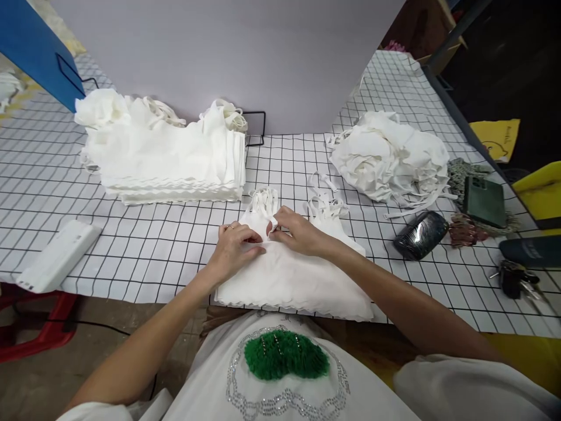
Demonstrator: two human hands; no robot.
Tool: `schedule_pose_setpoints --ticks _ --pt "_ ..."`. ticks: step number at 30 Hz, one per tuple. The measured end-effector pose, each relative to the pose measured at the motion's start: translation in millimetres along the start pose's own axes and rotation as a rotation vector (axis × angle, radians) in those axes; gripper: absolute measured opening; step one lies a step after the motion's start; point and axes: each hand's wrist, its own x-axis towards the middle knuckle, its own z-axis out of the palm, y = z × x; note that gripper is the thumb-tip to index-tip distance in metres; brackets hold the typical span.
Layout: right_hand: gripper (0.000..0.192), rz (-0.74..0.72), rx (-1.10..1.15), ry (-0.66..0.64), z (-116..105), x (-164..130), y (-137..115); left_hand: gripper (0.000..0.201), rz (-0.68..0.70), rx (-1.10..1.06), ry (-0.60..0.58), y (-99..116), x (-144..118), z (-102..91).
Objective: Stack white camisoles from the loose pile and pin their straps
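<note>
A small stack of white strappy camisole tops (pixel 298 280) lies in front of me at the table's edge, with wavy hems towards me and gathered straps (pixel 322 204) at the far side. My left hand (pixel 236 248) is at the top edge of the uppermost camisole, its thumb and fingers pinched on the cloth. Close beside it, my right hand (pixel 298 231) has its fingers closed on a white strap (pixel 273 223) of the same top. The fingertips of both hands nearly meet, and the cloth between them is partly hidden.
A neat stack of white tops (pixel 170 158) stands back left; a loose white heap (pixel 390 158) lies back right. Around them are a grey panel (pixel 236 64), a white power strip (pixel 59 254), a black glossy object (pixel 421 235), a green phone (pixel 485 202) and keys (pixel 519 280).
</note>
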Motion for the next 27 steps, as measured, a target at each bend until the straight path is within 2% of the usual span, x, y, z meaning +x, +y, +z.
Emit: schedule_pose_setpoints --ticks 4,9,13,19,27 --pt "0.014 -0.071 -0.097 -0.074 1.5 5.0 2.4 0.004 0.012 -0.045 0.023 -4.7 1.4 2.9" --pt "0.014 -0.114 -0.148 -0.132 0.9 7.1 5.8 0.009 0.019 -0.139 0.013 -8.0 3.2 3.4" --pt "0.013 -0.092 -0.108 -0.119 4.9 7.2 3.7 0.01 0.012 -0.161 -0.008 -8.1 4.3 2.7" --pt "0.013 -0.072 -0.076 -0.019 9.3 6.3 2.7 0.013 0.002 -0.193 0.006 -9.7 2.9 2.6" --pt "0.015 -0.108 -0.078 -0.12 1.7 4.4 3.2 0.012 -0.01 -0.214 -0.002 -8.7 2.6 1.1"
